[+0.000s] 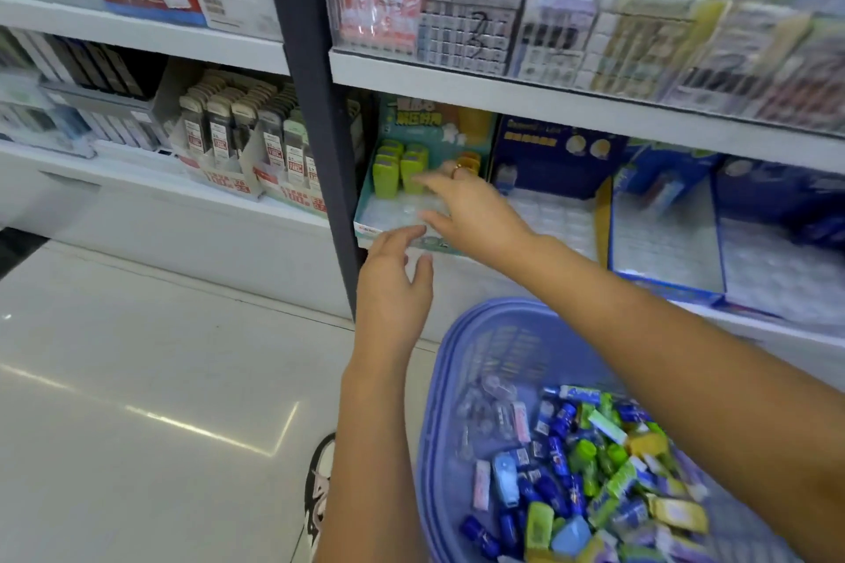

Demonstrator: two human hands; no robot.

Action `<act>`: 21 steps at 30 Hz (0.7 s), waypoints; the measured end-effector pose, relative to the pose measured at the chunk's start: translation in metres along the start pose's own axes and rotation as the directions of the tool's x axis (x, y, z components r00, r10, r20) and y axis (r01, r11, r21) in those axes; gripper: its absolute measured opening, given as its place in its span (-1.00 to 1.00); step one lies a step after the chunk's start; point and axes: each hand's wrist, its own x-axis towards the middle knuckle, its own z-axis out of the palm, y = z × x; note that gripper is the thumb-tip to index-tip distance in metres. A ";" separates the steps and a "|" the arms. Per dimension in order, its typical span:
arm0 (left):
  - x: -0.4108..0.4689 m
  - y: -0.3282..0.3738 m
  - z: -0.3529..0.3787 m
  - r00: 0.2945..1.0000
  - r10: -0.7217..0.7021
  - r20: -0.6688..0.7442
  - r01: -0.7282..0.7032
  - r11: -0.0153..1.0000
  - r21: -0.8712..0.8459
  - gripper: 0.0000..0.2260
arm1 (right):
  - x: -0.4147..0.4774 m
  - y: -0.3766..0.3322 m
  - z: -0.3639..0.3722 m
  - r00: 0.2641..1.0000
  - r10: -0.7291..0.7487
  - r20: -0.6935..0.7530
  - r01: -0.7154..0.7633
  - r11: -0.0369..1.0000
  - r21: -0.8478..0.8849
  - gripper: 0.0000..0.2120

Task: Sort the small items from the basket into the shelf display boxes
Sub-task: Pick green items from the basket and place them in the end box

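Shelf's teal display box (388, 211) lies under relaxed, empty right hand (473, 211), beyond equally empty left hand (394, 281).

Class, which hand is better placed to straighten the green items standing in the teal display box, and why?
Right. The right hand reaches over the teal display box, fingertips at the green items; the left hand is only at the box's front edge.
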 end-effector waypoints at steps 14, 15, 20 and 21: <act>-0.123 -0.060 0.166 0.275 -0.556 0.784 -0.206 0.762 0.613 -0.51 | -0.272 0.132 0.130 0.601 0.292 0.744 -0.369 0.927 -0.067 -0.40; -0.131 -0.068 0.171 0.279 -0.563 0.777 -0.229 0.747 0.624 -0.50 | -0.274 0.132 0.138 0.598 0.283 0.750 -0.368 0.928 -0.057 -0.33; -0.150 -0.092 0.182 0.320 -0.546 0.774 -0.353 0.689 0.633 -0.46 | -0.274 0.132 0.156 0.658 0.309 0.687 -0.277 0.947 -0.160 -0.30; -0.151 -0.095 0.184 0.327 -0.549 0.769 -0.372 0.673 0.639 -0.48 | -0.275 0.130 0.159 0.670 0.308 0.676 -0.255 0.950 -0.181 -0.31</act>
